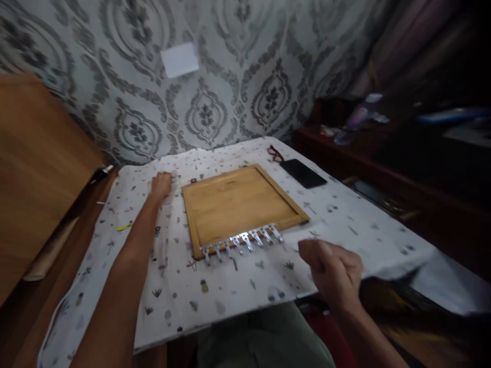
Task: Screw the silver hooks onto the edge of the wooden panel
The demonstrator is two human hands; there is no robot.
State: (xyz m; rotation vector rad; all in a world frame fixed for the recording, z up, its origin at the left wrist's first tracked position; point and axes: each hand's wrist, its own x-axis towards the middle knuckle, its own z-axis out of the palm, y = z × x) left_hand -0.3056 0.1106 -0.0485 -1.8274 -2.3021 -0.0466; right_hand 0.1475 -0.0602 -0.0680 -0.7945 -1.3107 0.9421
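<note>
My left hand (161,185) rests at the far left of the cloth-covered table, its fingers curled down beside a small, thin dark item (174,174) too blurred to name. Over the near right edge, my right hand (335,268) is closed in a fist; whatever it may hold is hidden. Between the hands lies a flat wooden panel (238,202) with a raised border. Along its near edge runs a row of several shiny metal clip-like pieces (245,241), partly on the panel and partly on the cloth. Neither hand touches the panel.
A black phone or tablet (303,173) and dark red glasses (274,153) lie beyond the panel. A yellow strip (124,227) sits by my left forearm. Wooden furniture (42,168) rises at left, patterned wallpaper behind. On the right, a dark desk holds a plastic bottle (358,118).
</note>
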